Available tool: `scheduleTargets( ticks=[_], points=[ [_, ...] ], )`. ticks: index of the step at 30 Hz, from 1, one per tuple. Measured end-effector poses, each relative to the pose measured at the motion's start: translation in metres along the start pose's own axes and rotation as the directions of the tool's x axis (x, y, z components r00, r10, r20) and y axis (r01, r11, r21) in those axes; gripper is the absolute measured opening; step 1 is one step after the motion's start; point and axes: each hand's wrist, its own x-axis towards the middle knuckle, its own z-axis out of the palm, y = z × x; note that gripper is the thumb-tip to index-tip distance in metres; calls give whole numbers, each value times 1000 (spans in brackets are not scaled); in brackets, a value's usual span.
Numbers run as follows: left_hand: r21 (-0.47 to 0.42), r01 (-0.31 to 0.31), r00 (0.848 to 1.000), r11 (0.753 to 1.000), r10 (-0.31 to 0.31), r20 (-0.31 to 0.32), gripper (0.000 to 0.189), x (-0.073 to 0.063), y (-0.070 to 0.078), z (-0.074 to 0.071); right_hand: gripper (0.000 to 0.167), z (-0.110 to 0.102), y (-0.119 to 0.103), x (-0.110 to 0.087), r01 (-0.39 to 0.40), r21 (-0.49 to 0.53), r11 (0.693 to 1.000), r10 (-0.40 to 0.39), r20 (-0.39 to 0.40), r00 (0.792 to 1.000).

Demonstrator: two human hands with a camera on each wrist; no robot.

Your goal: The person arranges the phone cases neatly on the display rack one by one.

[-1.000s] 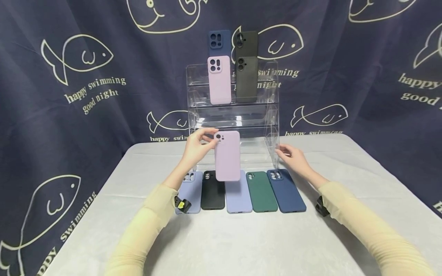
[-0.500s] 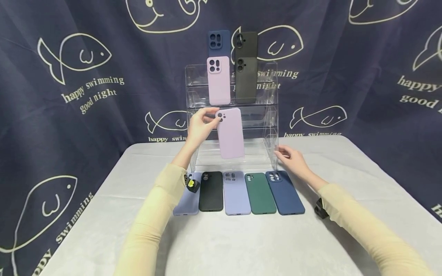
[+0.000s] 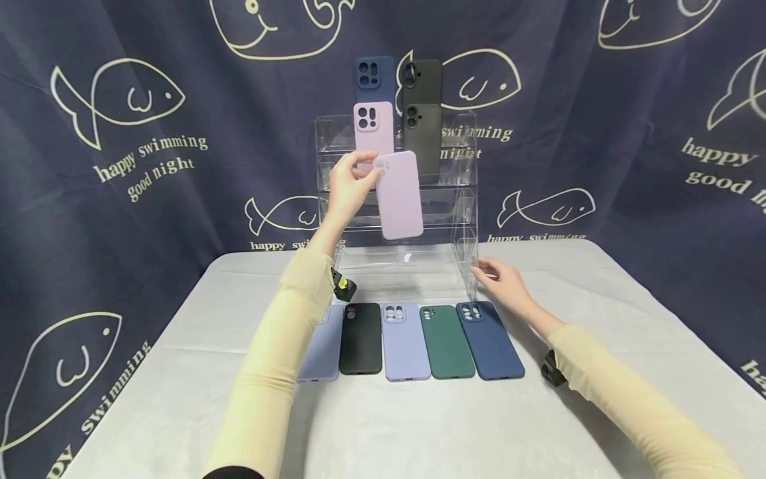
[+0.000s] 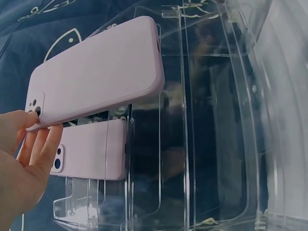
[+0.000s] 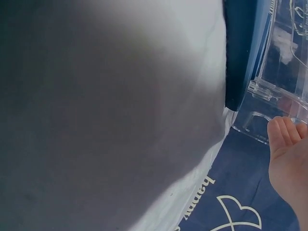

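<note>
My left hand [image 3: 350,183] pinches the camera-hole corner of a lilac phone case [image 3: 399,203], thumb on its back and fingers behind. The case hangs slightly tilted in front of a clear tiered display stand [image 3: 413,283]. In the left wrist view the held lilac case [image 4: 96,67] is near another lilac case [image 4: 91,150], which stands in the rack. That standing lilac case [image 3: 366,133] is partly covered by my left hand and the held case in the head view. Low on the stand's right side, my right hand [image 3: 501,279] grips the clear panel's edge.
A navy case [image 3: 383,73] and two dark cases [image 3: 422,150] stand in the upper tiers. In front of the stand lie a light blue case [image 3: 323,352], a black case [image 3: 361,339], a periwinkle case [image 3: 407,349], a green case [image 3: 449,342] and a navy case [image 3: 492,342].
My left hand has lifted the lilac case up and away from the row of cases, until it overlaps the standing lilac one. The right hand has stayed at the stand's side.
</note>
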Motion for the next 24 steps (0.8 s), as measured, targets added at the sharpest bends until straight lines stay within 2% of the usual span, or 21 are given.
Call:
scheduleTargets(
  ticks=[3, 5, 7, 12, 16, 24],
  points=[
    [14, -24, 1000, 1000, 25, -18, 31, 6, 1, 7, 38, -1, -2, -2, 2, 18, 1000, -2, -10, 1000],
    [18, -52, 998, 998, 53, -46, 30, 8, 1, 12, 36, -4, -12, -5, 2, 27, 1000, -2, -13, 1000],
    [7, -82, 993, 997, 82, -87, 29, 10, 0, 17, 34, -7, -25, -8, 3, 34, 999, -2, -15, 1000],
    [-15, -143, 975, 990, 139, -175, 26, 15, -3, 28, 33, -11, -37, -13, -10, 31, 999, 10, -5, 1000],
    [-26, -161, 970, 987, 154, -189, 26, 21, -3, 35, 34, -11, -34, -14, -18, 50, 999, 18, 0, 1000],
    [-13, -133, 973, 991, 128, -192, 24, 26, -8, 49, 38, 1, -3, -3, -19, 31, 999, 19, -4, 1000]
  ],
)
